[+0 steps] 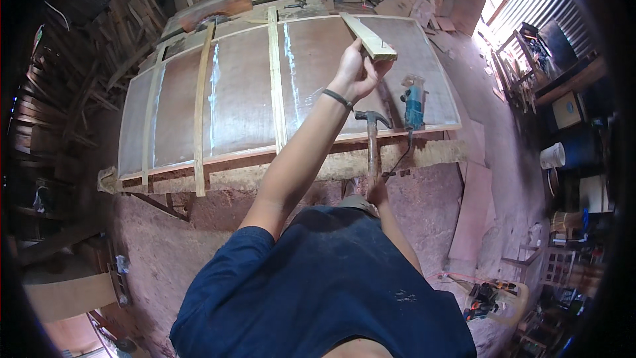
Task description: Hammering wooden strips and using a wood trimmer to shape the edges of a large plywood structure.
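My left hand [360,71] is closed around a pale wooden batten [366,36], held up over the right part of a large brown panel [245,59]. A small nail [383,45] appears to stick up near the batten's close end. Low by my waist, my right hand [377,193] grips a claw hammer [372,134] by its handle, head upward in front of the panel's near edge. Several strips [273,79] lie across the panel, beside streaks of whitish glue [214,79]. Right of the hammer, a teal power tool [414,105] rests on the panel.
The panel lies on a rough timber bench [331,160]. From the power tool a dark cord [403,158] hangs over the near edge. Scrap wood [69,86] is heaped along the left. More tools [490,301] sit low at the right, near a brown sheet [472,215] on the floor.
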Available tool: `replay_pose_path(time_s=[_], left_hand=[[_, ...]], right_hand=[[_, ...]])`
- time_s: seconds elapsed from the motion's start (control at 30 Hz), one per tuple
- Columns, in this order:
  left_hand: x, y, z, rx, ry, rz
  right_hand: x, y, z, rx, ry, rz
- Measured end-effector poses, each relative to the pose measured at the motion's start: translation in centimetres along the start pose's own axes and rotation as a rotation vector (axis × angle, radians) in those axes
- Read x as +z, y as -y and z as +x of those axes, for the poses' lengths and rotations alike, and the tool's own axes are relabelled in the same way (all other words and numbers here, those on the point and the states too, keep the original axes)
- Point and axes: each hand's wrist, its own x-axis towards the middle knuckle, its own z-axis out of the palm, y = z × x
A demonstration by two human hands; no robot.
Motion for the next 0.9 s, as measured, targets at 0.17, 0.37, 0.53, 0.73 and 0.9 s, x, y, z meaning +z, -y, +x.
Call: replay_pose_path(time_s=[0.17,0.37,0.53,0.73,0.9], left_hand=[[-4.7,0.4,-5.2,0.073,-0.247,0.319],[-19.6,5.1,-9.7,-0.094,-0.501,0.623],[-27.9,10.4,-9.3,0.014,-0.707,0.858],[-28.2,14.1,-3.9,0.037,-0.765,0.824],[-28.1,15.0,1.8,0.1,-0.828,0.81]], right_hand=[[-5.6,9.3,1.5,0.594,0.044,0.091],[-6.9,8.8,4.6,0.595,0.029,-0.029],[-7.4,6.6,9.2,0.659,0.033,-0.117],[-9.5,4.6,10.2,0.668,0.123,-0.112],[-11.4,2.2,11.2,0.621,0.192,-0.155]])
